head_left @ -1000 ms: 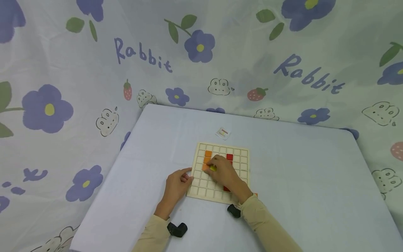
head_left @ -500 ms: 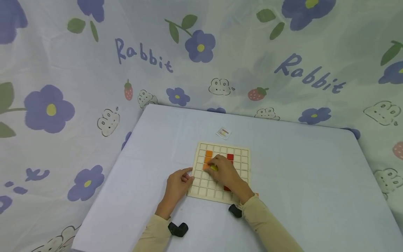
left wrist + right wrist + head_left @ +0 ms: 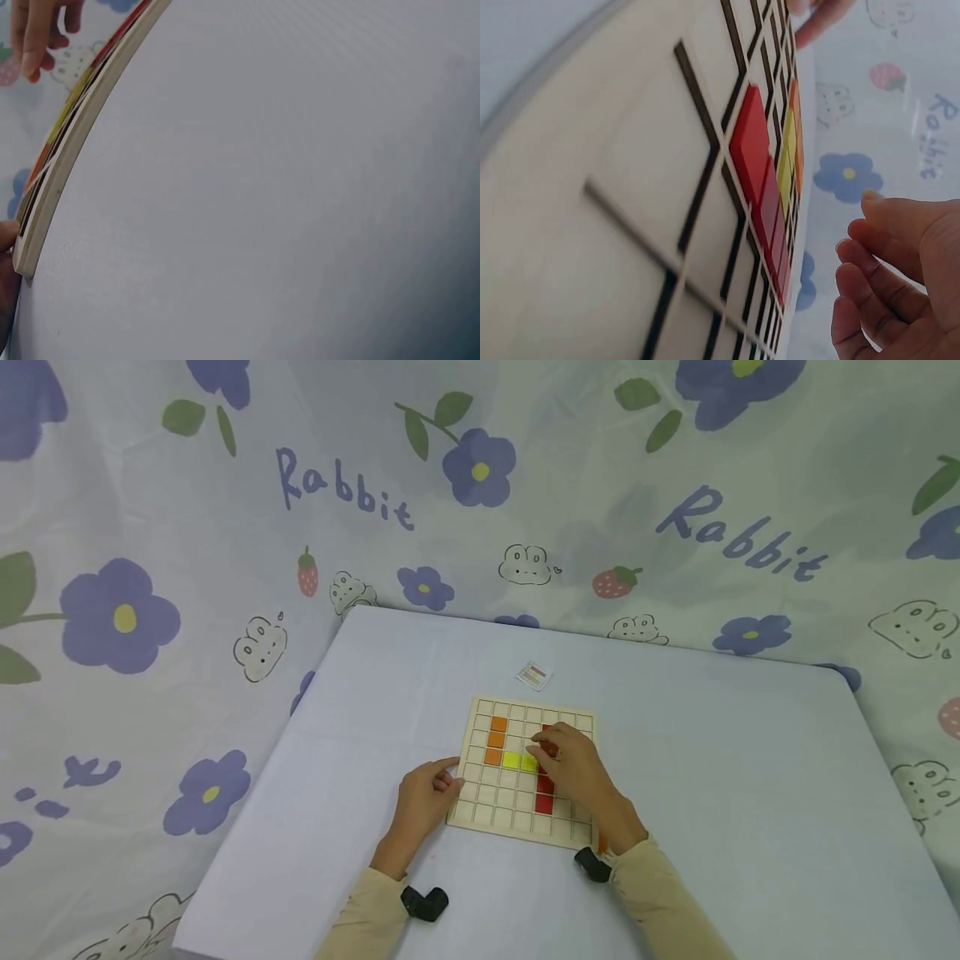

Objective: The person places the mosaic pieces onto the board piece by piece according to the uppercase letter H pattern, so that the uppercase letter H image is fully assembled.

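Note:
A wooden grid board (image 3: 480,814) lies on the table. In its squares, orange tiles (image 3: 496,740) form a column at the left, and two yellow tiles (image 3: 511,761) run from the lowest orange one toward a column of red tiles (image 3: 544,802). The left hand (image 3: 424,800) rests its index fingertip and thumb against the board's left edge, its other fingers bent. Over the red column hovers the right hand (image 3: 573,764), hiding part of it. In the right wrist view, the thumb and loosely bent fingers (image 3: 877,262) stand apart with nothing between them.
A small printed card (image 3: 534,675) with a coloured pattern lies behind the board on the white table (image 3: 712,777). Something orange (image 3: 603,842) peeks out by the board's lower right corner, partly covered by the right wrist. A patterned curtain (image 3: 480,535) hangs behind the table.
The right hand has let go of a yellow tile and moved right, from beside the orange column to over the red one. Both yellow tiles now show. The left hand stays put.

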Action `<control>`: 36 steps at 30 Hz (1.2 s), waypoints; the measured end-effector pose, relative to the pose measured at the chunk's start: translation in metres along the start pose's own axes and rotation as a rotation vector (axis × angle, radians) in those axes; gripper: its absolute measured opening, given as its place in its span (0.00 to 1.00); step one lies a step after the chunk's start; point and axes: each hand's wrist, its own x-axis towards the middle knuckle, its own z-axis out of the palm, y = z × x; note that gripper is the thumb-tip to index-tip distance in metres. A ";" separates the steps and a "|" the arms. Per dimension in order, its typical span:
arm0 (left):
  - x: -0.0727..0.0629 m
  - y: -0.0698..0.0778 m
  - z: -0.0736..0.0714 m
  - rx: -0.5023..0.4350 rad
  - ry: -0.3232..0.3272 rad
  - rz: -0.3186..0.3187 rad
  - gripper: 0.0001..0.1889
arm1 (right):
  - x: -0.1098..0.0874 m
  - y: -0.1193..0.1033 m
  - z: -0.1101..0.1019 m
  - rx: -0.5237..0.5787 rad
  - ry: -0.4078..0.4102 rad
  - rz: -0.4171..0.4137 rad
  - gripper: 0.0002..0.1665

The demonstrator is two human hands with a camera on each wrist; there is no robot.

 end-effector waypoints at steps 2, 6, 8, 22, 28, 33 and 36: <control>0.000 0.000 0.000 0.000 0.000 0.001 0.17 | -0.004 0.004 -0.007 0.001 0.015 0.016 0.12; -0.001 0.000 0.000 -0.005 0.002 0.006 0.17 | -0.013 0.014 -0.017 0.019 0.031 0.046 0.11; -0.001 0.000 0.000 -0.006 0.004 0.010 0.17 | -0.017 0.020 -0.020 0.016 0.043 0.045 0.12; -0.001 0.000 0.000 -0.009 -0.001 0.002 0.17 | -0.055 0.052 -0.044 -0.099 0.050 0.048 0.12; 0.000 0.001 0.000 -0.004 0.001 -0.001 0.17 | -0.072 0.058 -0.055 -0.081 -0.055 0.153 0.16; 0.000 0.001 0.001 -0.005 0.003 -0.007 0.17 | -0.083 0.062 -0.055 -0.064 -0.100 0.220 0.18; 0.000 0.002 0.001 0.001 0.004 -0.006 0.18 | -0.088 0.066 -0.054 -0.074 -0.090 0.208 0.18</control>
